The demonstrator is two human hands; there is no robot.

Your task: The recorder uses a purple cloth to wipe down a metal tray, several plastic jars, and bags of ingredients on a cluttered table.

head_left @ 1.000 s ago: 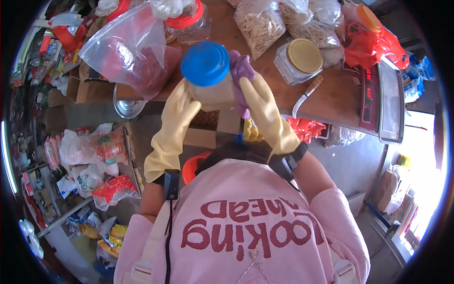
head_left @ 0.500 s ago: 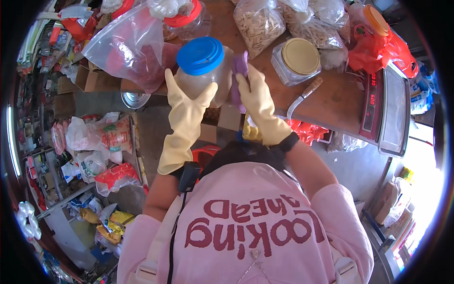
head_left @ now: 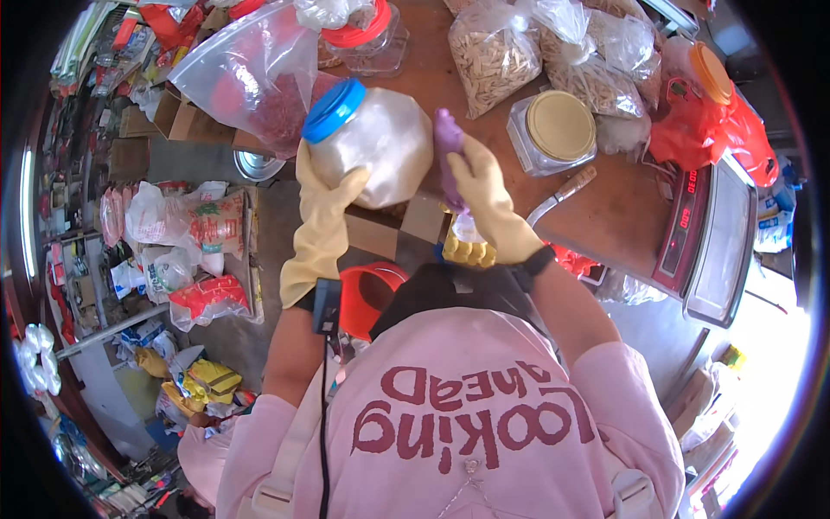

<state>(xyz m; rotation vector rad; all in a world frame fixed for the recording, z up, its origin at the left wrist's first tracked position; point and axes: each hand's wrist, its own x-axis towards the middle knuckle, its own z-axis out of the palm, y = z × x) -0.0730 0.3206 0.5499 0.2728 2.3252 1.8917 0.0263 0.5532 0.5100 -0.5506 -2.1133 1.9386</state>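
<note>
A clear, faceted plastic jar (head_left: 385,147) is tilted at the near edge of the brown table (head_left: 415,52), its blue screw lid (head_left: 334,110) pointing to the left. My left hand (head_left: 327,195), in a cream rubber glove, grips the jar low on its left side, thumb across the near face. In my gloved right hand (head_left: 484,190) a purple cloth (head_left: 448,147) is pinched, just right of the jar, with a gap between them. To the right stands a second clear jar with a gold lid (head_left: 560,125). A knife (head_left: 564,194) with a wooden handle lies beside it.
Plastic bags of pale dried strips (head_left: 493,65) sit at the back. A red-display scale (head_left: 718,233) occupies the right corner, near a red plastic bag (head_left: 718,134). A large clear bag (head_left: 255,69) droops at the left. Below are a red bucket (head_left: 356,303) and cardboard (head_left: 372,238).
The jar has tipped from nearly upright to leaning left, its lid swinging left. My left hand has closed on its side. My right hand and the cloth have moved slightly lower and away from it.
</note>
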